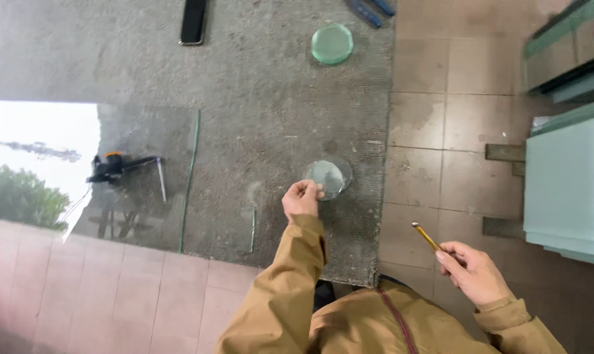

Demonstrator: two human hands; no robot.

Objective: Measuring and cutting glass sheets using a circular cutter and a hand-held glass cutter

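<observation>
Grey carpeted tabletop (257, 98) fills most of view, tiled floor (441, 131) to its right. Large glass sheet (146, 177) lies flat at tabletop's left, black cutting tool (117, 165) resting on it. Stacked glass panes (566, 190) at far right. Green round glass disc (332, 44) near top edge. Clear round glass disc (328, 177) lies near tabletop's right edge; left hand (301, 198) pinches its near rim, fingers curled closed. Right hand (471, 267) hangs off the tabletop over floor, closed round a yellow-handled glass cutter (427, 236).
</observation>
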